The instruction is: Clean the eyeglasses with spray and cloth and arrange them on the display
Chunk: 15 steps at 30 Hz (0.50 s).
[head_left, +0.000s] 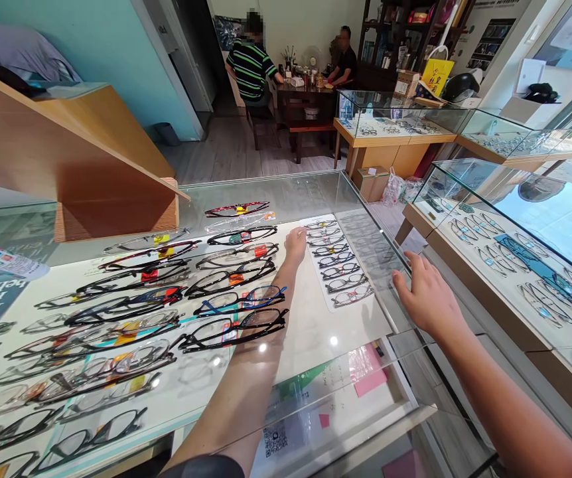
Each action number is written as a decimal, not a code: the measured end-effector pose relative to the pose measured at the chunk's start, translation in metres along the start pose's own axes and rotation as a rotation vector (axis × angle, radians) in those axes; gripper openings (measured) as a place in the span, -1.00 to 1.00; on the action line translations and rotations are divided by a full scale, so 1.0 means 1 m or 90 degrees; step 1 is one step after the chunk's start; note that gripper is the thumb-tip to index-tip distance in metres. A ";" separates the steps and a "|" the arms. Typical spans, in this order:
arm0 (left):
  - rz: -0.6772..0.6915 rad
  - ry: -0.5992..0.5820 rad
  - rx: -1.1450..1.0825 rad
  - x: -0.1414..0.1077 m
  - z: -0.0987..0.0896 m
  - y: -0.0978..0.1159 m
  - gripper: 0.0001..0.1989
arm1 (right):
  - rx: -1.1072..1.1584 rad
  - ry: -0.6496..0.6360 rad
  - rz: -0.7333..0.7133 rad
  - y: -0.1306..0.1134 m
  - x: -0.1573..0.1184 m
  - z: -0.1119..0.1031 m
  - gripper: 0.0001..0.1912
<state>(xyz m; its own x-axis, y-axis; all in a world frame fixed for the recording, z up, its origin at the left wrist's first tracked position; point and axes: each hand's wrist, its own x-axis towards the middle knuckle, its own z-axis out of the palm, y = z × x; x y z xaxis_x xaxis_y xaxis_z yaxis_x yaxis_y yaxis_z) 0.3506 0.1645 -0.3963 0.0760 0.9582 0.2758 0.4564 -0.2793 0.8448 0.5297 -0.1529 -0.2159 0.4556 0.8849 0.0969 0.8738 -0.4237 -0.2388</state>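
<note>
Left grip point(295, 245); eyeglasses point(322, 224) just beside it.

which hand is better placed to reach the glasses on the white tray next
Likely the left hand: it's beside the white tray, near the farthest glasses; the right hand is farther off.

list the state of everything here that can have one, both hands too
left hand: fingers bent, beside the column's far end; grip unclear
right hand: open, nothing seen in it
column of glasses: lined up on the white tray
white tray: lying flat
waste bin: upright
yellow bag: upright
</note>
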 end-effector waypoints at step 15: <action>0.032 -0.221 0.020 -0.216 -0.092 0.082 -0.76 | -0.033 0.198 -0.110 0.026 0.003 0.011 -0.40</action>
<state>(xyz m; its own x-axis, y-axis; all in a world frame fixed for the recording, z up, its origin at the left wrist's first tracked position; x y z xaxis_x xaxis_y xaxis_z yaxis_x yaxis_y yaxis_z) 0.2903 -0.0712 -0.3448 0.3936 0.9086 0.1396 0.4708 -0.3297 0.8184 0.5519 -0.1591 -0.2321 0.3229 0.8469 0.4226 0.9464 -0.2889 -0.1442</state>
